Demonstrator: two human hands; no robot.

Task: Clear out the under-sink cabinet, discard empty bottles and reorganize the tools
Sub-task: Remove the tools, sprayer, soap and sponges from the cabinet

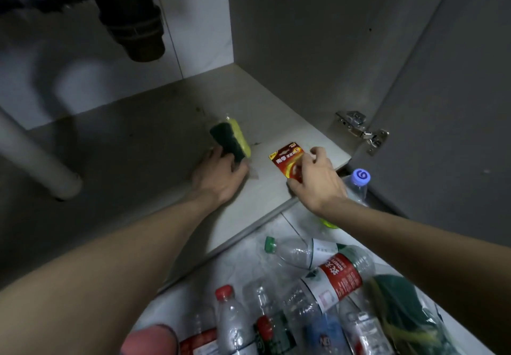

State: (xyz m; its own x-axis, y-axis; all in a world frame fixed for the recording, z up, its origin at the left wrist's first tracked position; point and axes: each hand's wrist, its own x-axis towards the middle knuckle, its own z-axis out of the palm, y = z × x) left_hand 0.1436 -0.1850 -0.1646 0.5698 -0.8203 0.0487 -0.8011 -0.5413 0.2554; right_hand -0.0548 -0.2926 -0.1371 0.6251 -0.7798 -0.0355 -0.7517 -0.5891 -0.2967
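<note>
Left hand point(218, 177) grip closed on wrapped green-yellow sponge point(231, 141), mid cabinet floor point(132, 144). Right hand point(318, 177) pinching red battery card point(287, 161), large "5" legible, near front right corner. Empty bottles point(318, 285) heaped on tiled floor below front edge; red label unreadable. Drain pipe point(132, 22) overhead.

Both my bare arms reach toward frame centre; my left hand point(221, 177) and right hand point(318, 180) each curl in a grip.

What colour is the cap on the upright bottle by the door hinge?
Purple cap, head view.
</note>
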